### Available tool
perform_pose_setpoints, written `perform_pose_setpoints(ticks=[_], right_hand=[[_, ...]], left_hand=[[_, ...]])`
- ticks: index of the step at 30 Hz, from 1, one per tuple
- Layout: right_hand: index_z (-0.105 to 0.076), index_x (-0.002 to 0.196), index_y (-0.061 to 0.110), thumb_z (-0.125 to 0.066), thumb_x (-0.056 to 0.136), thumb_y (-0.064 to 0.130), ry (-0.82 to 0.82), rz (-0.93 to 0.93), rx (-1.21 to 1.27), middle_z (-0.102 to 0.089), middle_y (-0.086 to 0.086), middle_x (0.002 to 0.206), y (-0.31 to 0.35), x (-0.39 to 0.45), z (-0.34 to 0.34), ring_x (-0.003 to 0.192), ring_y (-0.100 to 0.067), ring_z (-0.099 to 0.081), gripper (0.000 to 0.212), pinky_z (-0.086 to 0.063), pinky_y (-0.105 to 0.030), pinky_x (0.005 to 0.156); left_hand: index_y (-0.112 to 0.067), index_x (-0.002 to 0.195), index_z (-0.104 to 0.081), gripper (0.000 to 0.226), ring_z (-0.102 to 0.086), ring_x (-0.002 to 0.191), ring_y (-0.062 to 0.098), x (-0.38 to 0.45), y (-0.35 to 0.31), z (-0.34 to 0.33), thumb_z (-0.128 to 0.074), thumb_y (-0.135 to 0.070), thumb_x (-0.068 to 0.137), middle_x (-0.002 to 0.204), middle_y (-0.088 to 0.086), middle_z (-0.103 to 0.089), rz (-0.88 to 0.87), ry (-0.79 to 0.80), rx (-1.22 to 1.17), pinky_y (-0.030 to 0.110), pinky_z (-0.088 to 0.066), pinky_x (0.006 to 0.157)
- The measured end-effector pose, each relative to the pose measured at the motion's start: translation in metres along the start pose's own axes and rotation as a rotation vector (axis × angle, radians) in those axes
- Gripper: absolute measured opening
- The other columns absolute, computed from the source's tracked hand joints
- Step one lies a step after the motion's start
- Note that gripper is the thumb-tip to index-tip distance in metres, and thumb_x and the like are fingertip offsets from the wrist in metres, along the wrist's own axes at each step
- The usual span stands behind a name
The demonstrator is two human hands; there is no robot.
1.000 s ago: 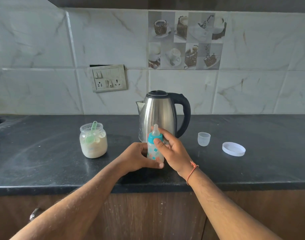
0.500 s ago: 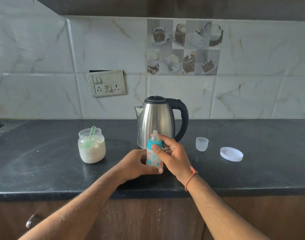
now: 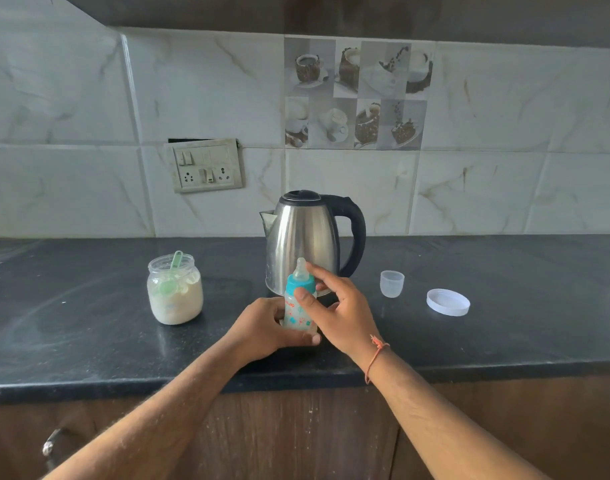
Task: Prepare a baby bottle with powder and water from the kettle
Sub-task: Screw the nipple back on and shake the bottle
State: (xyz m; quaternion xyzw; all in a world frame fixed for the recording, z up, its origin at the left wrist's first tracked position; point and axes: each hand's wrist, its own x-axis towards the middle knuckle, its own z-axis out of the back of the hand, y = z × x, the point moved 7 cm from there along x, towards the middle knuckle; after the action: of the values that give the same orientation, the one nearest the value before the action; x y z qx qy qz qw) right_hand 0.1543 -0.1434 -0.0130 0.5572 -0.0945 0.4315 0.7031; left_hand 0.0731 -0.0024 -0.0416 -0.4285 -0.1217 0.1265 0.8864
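Bottle (image 3: 299,308) in front of me, upright on the dark surface (image 3: 88,341), just ahead of the steel kettle (image 3: 303,240). My left hand (image 3: 268,327) wraps the lower body of it, thumb across the front near the base. My right hand (image 3: 334,306) has thumb and forefinger pinched on the teal collar (image 3: 298,284) under the teat, the other fingers fanned loosely behind.

I judge this to be the cap step: the ring is being turned, though from this view I cannot tell whether it is being loosened or tightened. The bottle body looks pale and cloudy, but the print hides how full it is. The powder jar (image 3: 175,292) stands open to the left with a green scoop (image 3: 171,275) inside; its white lid (image 3: 448,302) lies well to the right, and a small clear cap (image 3: 392,283) sits between lid and kettle.

If the collar is coming off, I'd need a steady hold below, a lift of the teat assembly clear, and a clean place to park it. If it is going on, it wants turning until snug, then the clear cap.
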Motion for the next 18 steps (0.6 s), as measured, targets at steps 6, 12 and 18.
perform_pose_setpoints(ticks=[6,12,18], right_hand=[[-0.058,0.141,0.023,-0.082,0.089,0.036,-0.321,-0.006,-0.285,-0.052,0.007,0.149,-0.034,0.008,0.072,0.136,-0.020,-0.051,0.059,-0.039,-0.026,0.107],[-0.030,0.161,0.008,-0.086,0.088,0.026,-0.277,-0.372,-0.576,-0.038,-0.018,0.161,-0.089,0.025,0.107,0.146,-0.041,-0.040,0.093,-0.035,-0.047,0.120],[-0.023,0.166,0.011,-0.074,0.100,0.032,-0.201,-0.555,-0.526,-0.061,-0.016,0.150,-0.099,0.026,0.107,0.133,-0.042,-0.060,0.085,-0.053,-0.051,0.103]], left_hand=[[-0.044,0.117,-0.062,0.046,-0.072,0.111,0.003,0.001,0.004,-0.001,-0.092,-0.047,0.082,0.118,-0.021,-0.075,0.003,0.142,-0.025,0.021,-0.057,0.095],[-0.044,0.115,-0.057,0.040,-0.070,0.111,0.001,0.000,0.003,-0.004,-0.086,-0.045,0.088,0.116,-0.026,-0.069,-0.017,0.205,-0.031,0.010,-0.053,0.087],[-0.043,0.126,-0.053,0.052,-0.068,0.111,0.001,-0.003,0.003,-0.003,-0.086,-0.051,0.086,0.120,-0.024,-0.066,-0.032,0.162,0.013,0.014,-0.053,0.088]])
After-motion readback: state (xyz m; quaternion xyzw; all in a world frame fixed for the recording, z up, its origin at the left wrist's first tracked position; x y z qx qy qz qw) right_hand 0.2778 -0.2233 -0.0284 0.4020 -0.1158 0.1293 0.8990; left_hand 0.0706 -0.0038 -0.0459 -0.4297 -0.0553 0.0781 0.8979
